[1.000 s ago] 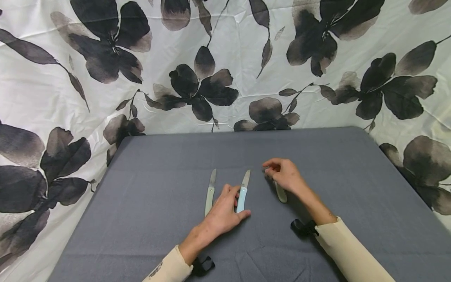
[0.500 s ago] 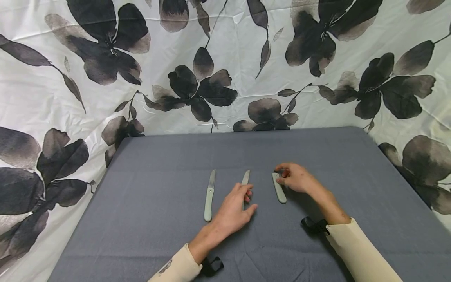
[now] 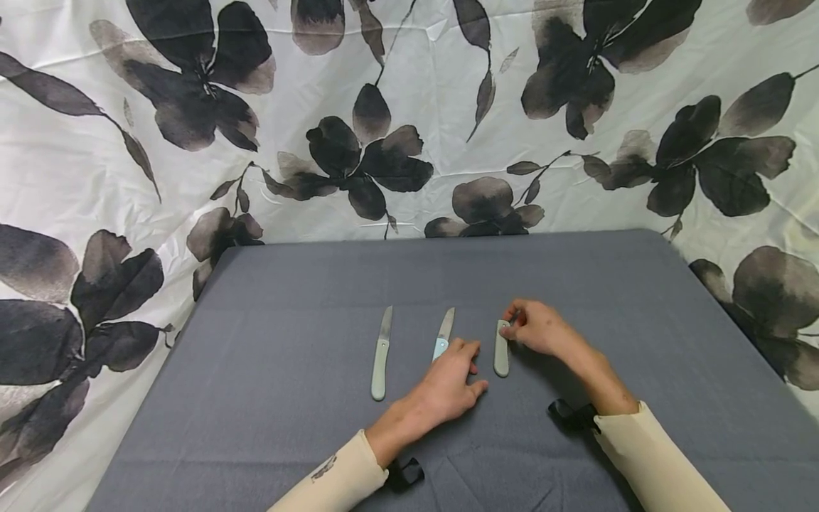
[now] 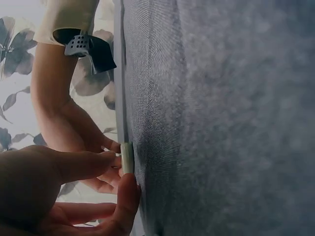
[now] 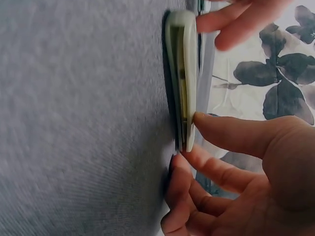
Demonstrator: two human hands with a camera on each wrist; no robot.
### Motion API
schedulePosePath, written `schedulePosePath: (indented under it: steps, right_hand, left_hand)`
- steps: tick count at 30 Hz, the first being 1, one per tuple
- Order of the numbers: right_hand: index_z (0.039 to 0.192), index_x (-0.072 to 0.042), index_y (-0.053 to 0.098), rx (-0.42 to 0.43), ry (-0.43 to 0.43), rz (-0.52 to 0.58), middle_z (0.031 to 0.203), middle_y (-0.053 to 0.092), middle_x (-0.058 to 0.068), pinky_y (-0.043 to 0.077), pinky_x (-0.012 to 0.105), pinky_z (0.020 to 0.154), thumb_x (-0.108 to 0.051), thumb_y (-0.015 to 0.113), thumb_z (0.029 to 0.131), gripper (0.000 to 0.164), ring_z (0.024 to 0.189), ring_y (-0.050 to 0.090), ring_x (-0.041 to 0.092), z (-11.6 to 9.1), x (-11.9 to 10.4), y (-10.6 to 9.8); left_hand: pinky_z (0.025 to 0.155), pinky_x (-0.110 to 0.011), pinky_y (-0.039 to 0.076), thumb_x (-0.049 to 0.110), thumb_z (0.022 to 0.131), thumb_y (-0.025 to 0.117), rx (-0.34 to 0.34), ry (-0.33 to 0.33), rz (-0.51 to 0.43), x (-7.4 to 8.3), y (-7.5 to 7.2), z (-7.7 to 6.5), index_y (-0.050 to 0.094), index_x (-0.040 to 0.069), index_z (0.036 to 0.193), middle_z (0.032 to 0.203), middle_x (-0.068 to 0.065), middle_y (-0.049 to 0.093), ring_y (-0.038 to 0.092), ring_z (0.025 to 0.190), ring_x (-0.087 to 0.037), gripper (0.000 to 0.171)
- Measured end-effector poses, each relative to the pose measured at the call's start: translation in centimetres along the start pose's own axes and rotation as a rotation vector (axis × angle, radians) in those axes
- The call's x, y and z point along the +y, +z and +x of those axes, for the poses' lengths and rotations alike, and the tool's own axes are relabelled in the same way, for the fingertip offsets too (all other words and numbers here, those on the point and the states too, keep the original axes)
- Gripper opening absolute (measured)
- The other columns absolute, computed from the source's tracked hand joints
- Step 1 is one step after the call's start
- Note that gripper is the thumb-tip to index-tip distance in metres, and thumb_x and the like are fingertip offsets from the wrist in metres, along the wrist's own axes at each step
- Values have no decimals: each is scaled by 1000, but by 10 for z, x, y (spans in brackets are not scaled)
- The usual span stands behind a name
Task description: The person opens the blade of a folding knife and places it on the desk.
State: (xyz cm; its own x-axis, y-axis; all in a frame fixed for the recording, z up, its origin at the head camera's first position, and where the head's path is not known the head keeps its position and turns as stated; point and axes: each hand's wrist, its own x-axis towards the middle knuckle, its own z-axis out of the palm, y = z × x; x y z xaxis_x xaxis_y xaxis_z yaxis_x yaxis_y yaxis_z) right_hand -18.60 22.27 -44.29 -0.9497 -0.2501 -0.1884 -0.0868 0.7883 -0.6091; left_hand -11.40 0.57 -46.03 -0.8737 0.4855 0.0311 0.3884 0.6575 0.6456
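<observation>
A folded pocketknife (image 3: 502, 361) with a pale green handle lies on the grey cloth. My right hand (image 3: 542, 328) pinches its far end, the thumb (image 5: 221, 127) against the handle side and a fingertip at the tip. Seen from the right wrist, the handle's slot runs lengthwise. My left hand (image 3: 444, 387) hovers just left of this knife, fingers loosely spread with nothing held. Under that hand lies an opened pocketknife (image 3: 441, 347) with a light blue handle, its lower handle hidden. Further left, another opened pocketknife (image 3: 379, 370) with a pale green handle lies blade away from me.
The table (image 3: 275, 299) wears a grey cloth with a few creases near the front. Behind it hangs a white curtain (image 3: 441, 121) printed with dark flowers. Black straps (image 3: 404, 475) sit at both wrists.
My left hand has moved right from the blue-handled knife toward the folded one. My right hand first shifted right; the folded knife now stands straighter, its near end turned slightly left.
</observation>
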Motion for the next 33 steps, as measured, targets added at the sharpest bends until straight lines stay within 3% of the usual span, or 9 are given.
schedulePosePath:
  steps: [8, 17, 23, 28, 33]
  right_hand:
    - [100, -3, 65, 12, 7, -4, 83, 61, 9, 44, 33, 61, -23, 73, 97, 22, 69, 55, 18, -10, -5, 6]
    - [96, -3, 64, 31, -1, 28, 82, 62, 8, 44, 32, 61, -21, 74, 96, 20, 68, 55, 18, -10, -7, 9]
    - [97, -4, 63, 58, -37, 61, 85, 64, 8, 45, 32, 64, -20, 70, 98, 17, 69, 55, 17, -9, -7, 12]
    - [107, -1, 63, 109, -77, 138, 91, 67, 12, 48, 32, 64, -19, 67, 100, 20, 71, 60, 17, -10, -10, 11]
    - [130, 4, 56, 79, -88, 364, 97, 71, 20, 61, 36, 68, -8, 65, 100, 34, 76, 71, 21, -13, -17, 13]
  left_hand:
    - [69, -20, 47, 9, 93, 77, -2, 16, 40, 3, 6, 6, 59, -3, 131, 104, -8, 53, 48, 73, -8, 43]
    - [65, -19, 44, 7, 93, 77, -3, 2, 37, 4, 6, 12, 68, 2, 119, 97, -6, 51, 46, 72, -9, 29]
    - [66, -19, 44, 7, 93, 77, 1, 3, 38, 3, 4, 11, 69, 3, 126, 98, -6, 54, 47, 74, -9, 34]
    - [69, -18, 45, 8, 93, 77, 67, 15, 60, 2, -1, 11, 67, 3, 129, 99, -7, 62, 52, 76, -9, 38]
    - [67, -13, 46, 4, 93, 76, 117, 14, -67, 0, -4, 11, 62, -1, 135, 105, -11, 66, 56, 76, -2, 45]
